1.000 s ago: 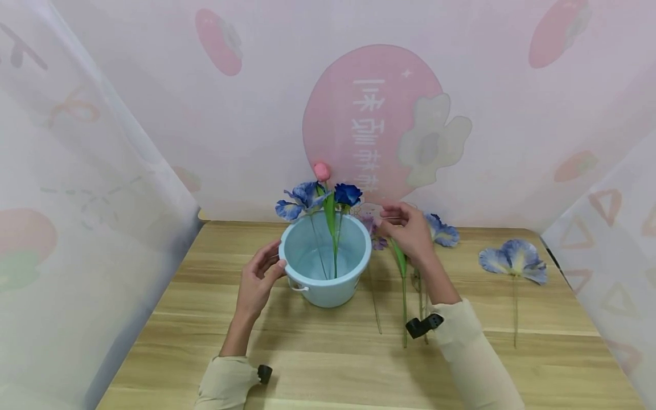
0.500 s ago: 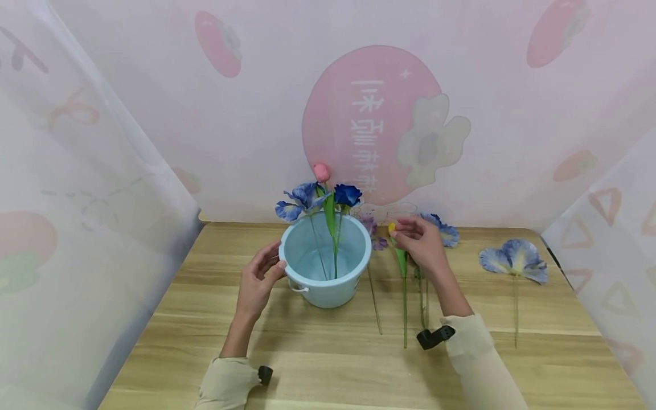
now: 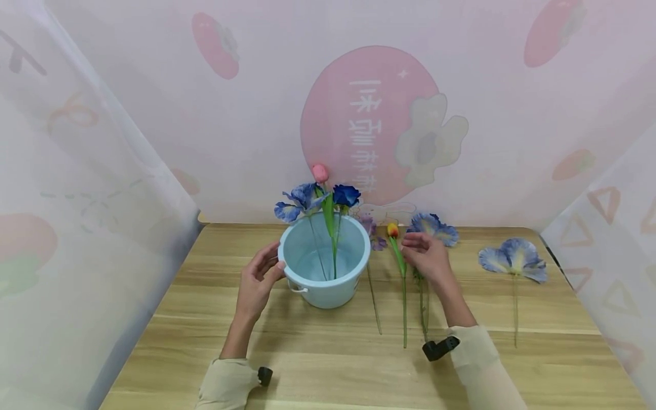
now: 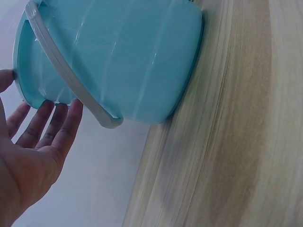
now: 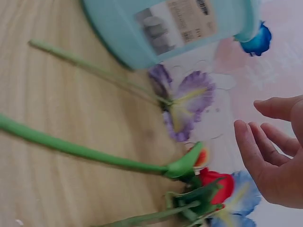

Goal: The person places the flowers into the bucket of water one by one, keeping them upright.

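Observation:
My left hand (image 3: pixel 258 279) holds the light blue bucket (image 3: pixel 345 293) by its left rim, thumb at the edge and fingertips against the outside, as the left wrist view shows. In the bucket stand a blue iris (image 3: pixel 303 196), a pink tulip (image 3: pixel 320 173) and a dark blue rose (image 3: pixel 346 195). My right hand (image 3: pixel 429 256) hovers, holding nothing, just right of a yellow-red tulip (image 3: pixel 393 230) lying on the table. Its fingers are loosely bent. Below it in the right wrist view are a red rose (image 5: pixel 220 185) and another blue iris (image 5: pixel 241 201); the hand hides the rose's bloom from the head camera.
A purple flower (image 3: pixel 379 244) lies between the bucket and the tulip. Farther right on the wooden table (image 3: pixel 328 364) lies another blue iris (image 3: pixel 514 261). A printed pale pink sheet (image 3: pixel 256 131) rises behind the table. The bucket's handle (image 4: pixel 71 78) hangs down its side.
My right hand has moved right and down, away from the bucket and past the yellow-red tulip, uncovering its bloom and more of the blue iris behind. The left hand and bucket stay put.

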`<state>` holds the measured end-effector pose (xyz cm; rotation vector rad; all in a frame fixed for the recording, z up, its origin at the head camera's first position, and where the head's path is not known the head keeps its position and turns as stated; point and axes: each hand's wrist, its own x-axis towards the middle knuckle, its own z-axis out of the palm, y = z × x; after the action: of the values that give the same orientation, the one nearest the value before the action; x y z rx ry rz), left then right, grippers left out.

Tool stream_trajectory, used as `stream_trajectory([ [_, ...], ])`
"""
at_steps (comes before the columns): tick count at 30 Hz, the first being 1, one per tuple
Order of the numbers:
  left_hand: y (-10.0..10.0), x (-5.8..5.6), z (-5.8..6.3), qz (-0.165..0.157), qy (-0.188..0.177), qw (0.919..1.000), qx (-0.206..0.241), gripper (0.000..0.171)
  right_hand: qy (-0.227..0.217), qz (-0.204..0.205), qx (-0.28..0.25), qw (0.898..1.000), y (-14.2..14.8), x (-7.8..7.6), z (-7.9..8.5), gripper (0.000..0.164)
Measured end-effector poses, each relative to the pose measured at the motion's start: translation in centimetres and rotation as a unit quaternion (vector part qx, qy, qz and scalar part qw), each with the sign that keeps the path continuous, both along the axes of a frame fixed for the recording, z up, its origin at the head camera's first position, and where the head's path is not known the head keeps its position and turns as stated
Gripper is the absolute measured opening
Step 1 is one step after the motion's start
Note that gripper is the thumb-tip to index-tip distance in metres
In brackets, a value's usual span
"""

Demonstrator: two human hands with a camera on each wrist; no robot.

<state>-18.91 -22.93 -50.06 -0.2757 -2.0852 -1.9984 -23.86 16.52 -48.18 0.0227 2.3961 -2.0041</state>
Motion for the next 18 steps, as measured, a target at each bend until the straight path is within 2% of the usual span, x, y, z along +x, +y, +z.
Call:
stream_trajectory([
  [6,-0.1,0.1,0.0,0.001,-0.003,1.0,0.0,0.05,-0.012,0.016,0.006,1.0,-0.8,-0.6,-1.8,0.049],
  [13,-0.1,0.1,0.0,0.0,0.001,1.0,-0.002,0.049,-0.006,0.052,0.016,0.999,-2.2,-1.4,-3.1,0.047],
  [18,-0.1,0.1,0.0,-0.003,0.002,1.0,0.0,0.05,-0.002,0.051,0.039,0.998,-3.2,-2.0,-3.8,0.046],
])
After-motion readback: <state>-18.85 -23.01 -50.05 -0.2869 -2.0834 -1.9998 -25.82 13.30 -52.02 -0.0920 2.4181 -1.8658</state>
